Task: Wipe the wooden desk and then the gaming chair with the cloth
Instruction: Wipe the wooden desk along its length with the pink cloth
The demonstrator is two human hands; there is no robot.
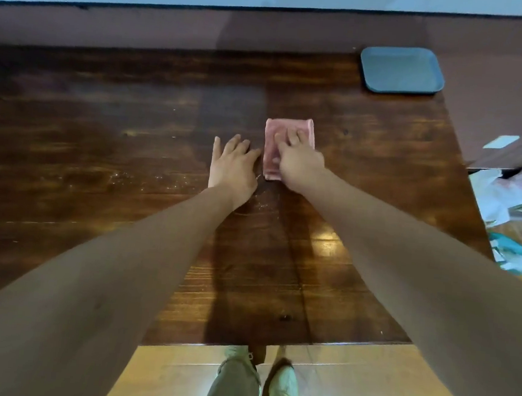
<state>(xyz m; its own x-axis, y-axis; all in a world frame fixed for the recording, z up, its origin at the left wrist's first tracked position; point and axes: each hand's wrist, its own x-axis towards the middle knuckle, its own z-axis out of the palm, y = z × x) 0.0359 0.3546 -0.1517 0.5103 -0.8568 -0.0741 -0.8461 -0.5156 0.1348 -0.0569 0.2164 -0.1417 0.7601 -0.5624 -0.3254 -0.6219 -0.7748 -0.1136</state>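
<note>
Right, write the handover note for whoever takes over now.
Left hand: flat on the wooden desk beside the pink cloth, holding nothing.
Right hand: fingers press the pink cloth at mid-desk.
Blue tray: far right corner.
Done: desk wiping under way; specks show near the left wrist.
Left: rest of desk, then the gaming chair, not in view.

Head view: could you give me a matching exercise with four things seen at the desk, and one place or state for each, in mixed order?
1 cloth
2 tray
3 left hand
4 right hand

A at the far right corner of the desk
B flat on bare wood
C pressing on the cloth
D pink and folded

Pairs: 1-D, 2-A, 3-B, 4-C
</note>
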